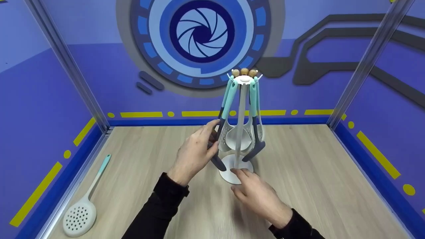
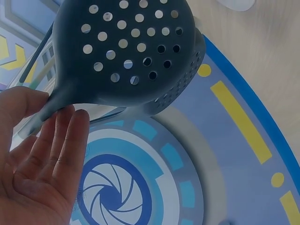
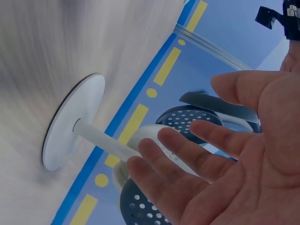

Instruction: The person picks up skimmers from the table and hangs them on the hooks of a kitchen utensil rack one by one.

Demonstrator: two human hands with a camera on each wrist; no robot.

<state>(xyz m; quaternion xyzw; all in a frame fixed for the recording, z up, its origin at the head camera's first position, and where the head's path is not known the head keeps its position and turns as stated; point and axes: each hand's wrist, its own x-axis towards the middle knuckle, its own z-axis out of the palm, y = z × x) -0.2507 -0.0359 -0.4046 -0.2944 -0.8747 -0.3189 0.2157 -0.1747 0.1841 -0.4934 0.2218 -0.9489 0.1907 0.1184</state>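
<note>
A white utensil stand point(image 1: 242, 109) with a round base point(image 1: 232, 177) carries several hanging kitchen tools. My left hand point(image 1: 196, 151) pinches the neck of a dark skimmer point(image 2: 124, 42) between thumb and fingers, on the stand's left side. Round holes cover the skimmer's head, which is seen edge-on in the head view. In front of the base is my right hand point(image 1: 257, 194), fingers extended and nothing in its grasp; its palm shows in the right wrist view. Whether its fingertips touch the stand, I cannot tell.
Another dark-headed tool point(image 1: 255, 152) hangs at the stand's right, with a pale ladle point(image 1: 238, 139) behind the pole. A pale skimmer point(image 1: 79, 217) with a mint handle lies on the wooden table point(image 1: 142, 186) at far left. Blue printed panels enclose the back and sides.
</note>
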